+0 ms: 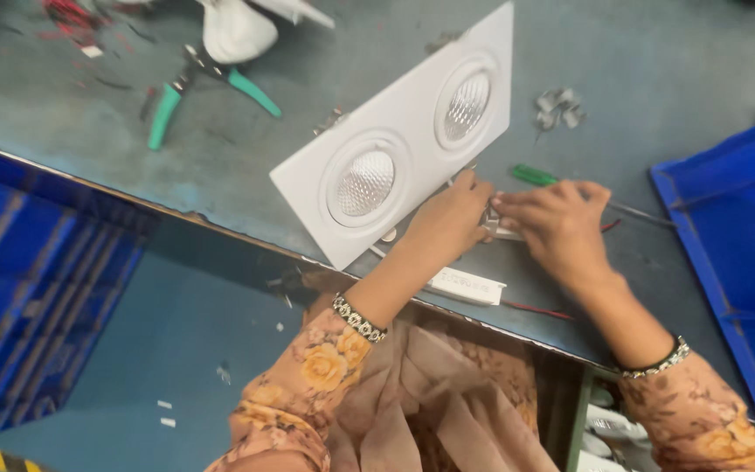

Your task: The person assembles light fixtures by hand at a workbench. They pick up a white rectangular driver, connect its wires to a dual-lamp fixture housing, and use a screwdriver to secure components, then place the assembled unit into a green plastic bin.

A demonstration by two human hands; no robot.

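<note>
Where your two hands meet, near the bench's front edge, sits one small white part [498,225], mostly hidden by your fingers, so its shape is hard to tell. Your left hand [452,220] has its fingertips pinched onto the part from the left; your right hand [557,223] curls over it from the right, fingers bent close and gripping it too.

Touching your left hand is one white double lamp plate [399,140] with two round lenses. Its long axis runs diagonally, from near the bench edge up toward the far right, face up. One green screwdriver [535,177] lies just behind your right hand, its shaft running off to the right. One white driver box [467,287] rests at the bench edge below your wrists, a red wire [539,310] beside it.

Farther out lie one green-handled pliers [211,87], a small heap of metal clips [557,107], and one blue bin [736,236] at the right.
</note>
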